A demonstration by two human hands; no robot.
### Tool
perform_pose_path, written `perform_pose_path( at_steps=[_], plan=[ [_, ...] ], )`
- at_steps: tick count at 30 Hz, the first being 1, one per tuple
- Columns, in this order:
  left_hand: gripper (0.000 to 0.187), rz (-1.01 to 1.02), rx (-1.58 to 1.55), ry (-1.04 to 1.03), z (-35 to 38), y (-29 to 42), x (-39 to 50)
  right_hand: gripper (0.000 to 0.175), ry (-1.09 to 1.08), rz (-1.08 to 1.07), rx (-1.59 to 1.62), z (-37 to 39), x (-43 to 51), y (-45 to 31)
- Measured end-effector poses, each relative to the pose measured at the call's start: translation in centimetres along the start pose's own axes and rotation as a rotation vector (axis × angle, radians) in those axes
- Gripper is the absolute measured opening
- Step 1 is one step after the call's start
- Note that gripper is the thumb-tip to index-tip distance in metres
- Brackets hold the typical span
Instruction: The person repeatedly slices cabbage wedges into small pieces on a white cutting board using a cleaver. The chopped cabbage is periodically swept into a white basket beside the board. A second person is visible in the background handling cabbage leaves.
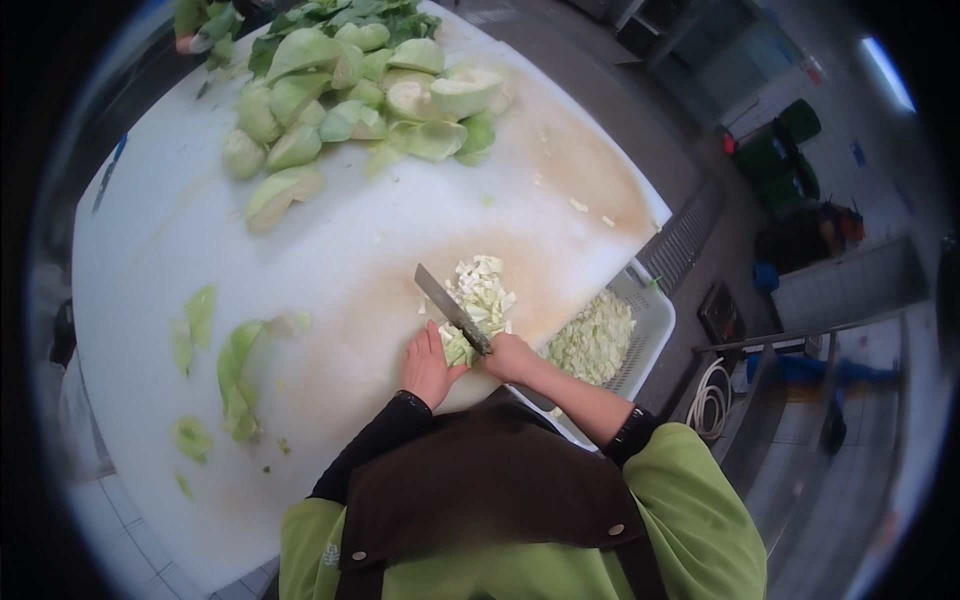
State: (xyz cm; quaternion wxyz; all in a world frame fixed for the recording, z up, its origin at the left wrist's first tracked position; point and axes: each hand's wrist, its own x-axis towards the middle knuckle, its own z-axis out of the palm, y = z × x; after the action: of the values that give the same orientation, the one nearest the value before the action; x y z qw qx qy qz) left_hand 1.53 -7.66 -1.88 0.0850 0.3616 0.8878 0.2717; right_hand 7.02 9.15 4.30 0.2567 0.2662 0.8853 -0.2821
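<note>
My right hand (511, 358) grips the handle of a kitchen knife (448, 304), its blade slanting up and left across the cabbage. Under my left hand (426, 369) a cut piece of cabbage (457, 347) is held against the white cutting surface (352, 247), close beside the blade. Chopped cabbage (484, 285) lies in a small heap on the far side of the knife. To the right, below the table edge, a white plastic basket (658, 330) holds a mass of chopped cabbage (600, 337).
Cabbage wedges (300, 97) are piled at the far end. Loose cabbage leaves (238, 382) lie to the left, and a blue-handled knife (110, 171) rests near the left edge. Another person's hand (184, 43) shows at top left. A coiled hose (709, 401) hangs at right.
</note>
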Motion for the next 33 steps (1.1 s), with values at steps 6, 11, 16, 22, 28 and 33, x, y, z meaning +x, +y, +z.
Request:
perform_pose_path(
  at_steps=[6,11,16,22,28,33],
  plan=[
    [0.084,-0.015,-0.017,-0.014,-0.7,-1.0,-0.9,0.025,0.002,-0.008,-0.025,-0.7,-6.3,1.3],
    [0.071,-0.072,-0.034,-0.049,0.5,-1.1,-1.0,0.023,-0.200,0.113,-0.009,-0.3,-5.4,0.6],
    [0.077,-0.071,-0.052,-0.055,0.7,-1.1,-0.9,0.024,-0.112,0.077,0.019,1.5,-0.9,-1.7],
    [0.078,-0.026,-0.128,0.010,-0.3,-1.7,-2.0,0.024,0.049,-0.021,0.041,1.1,-1.9,-1.5],
    [0.063,-0.075,-0.211,-0.022,0.4,-2.2,-2.2,0.025,-0.120,0.082,0.003,0.7,-6.8,-0.2],
    [0.057,-0.151,-0.279,-0.085,1.1,-2.1,-2.1,0.027,-0.075,0.049,-0.067,3.6,-4.0,-2.0]
  ],
)
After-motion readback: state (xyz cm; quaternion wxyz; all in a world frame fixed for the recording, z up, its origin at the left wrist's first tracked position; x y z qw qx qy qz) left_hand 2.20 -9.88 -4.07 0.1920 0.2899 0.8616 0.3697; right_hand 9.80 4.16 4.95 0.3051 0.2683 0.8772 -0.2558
